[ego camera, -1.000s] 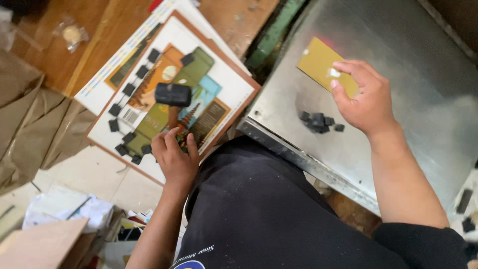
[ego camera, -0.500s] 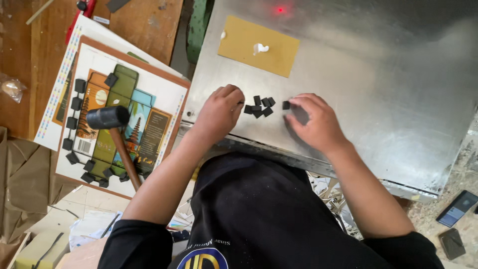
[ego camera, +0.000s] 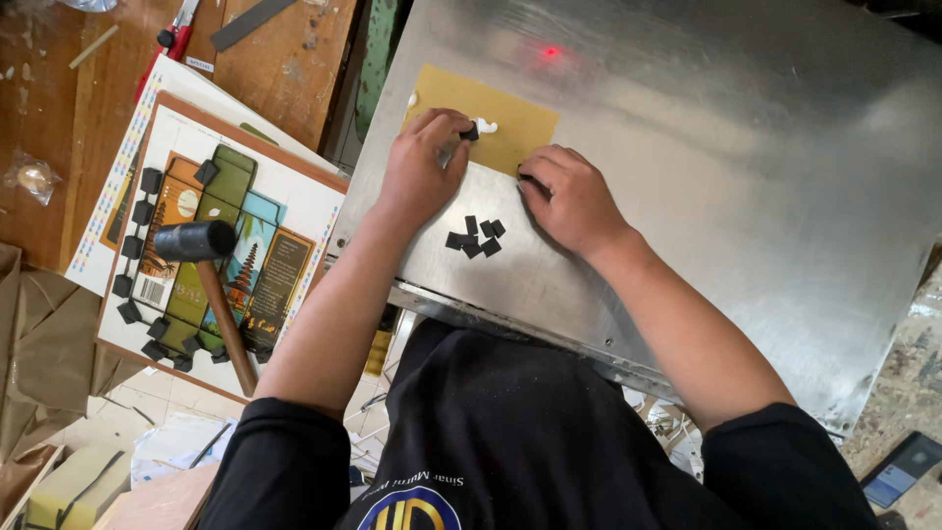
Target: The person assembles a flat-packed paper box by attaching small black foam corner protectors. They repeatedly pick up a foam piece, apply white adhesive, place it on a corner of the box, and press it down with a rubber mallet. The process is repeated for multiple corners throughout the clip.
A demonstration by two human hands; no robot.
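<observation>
On the wooden tabletop (ego camera: 285,59), a large steel plate (ego camera: 706,177) is laid, with a printed carton sheet (ego camera: 231,236) beside it to the left. Across that sheet a black rubber mallet (ego camera: 201,265) is rested. A tan card (ego camera: 510,132) is set on the plate, marked by a white glue blob (ego camera: 486,126). A small black square (ego camera: 470,131) is pinched in the left hand (ego camera: 422,167) over the card. The card's lower edge is pressed by the curled right hand (ego camera: 569,196). Between the hands, loose black pieces (ego camera: 475,237) are clustered on the plate.
</observation>
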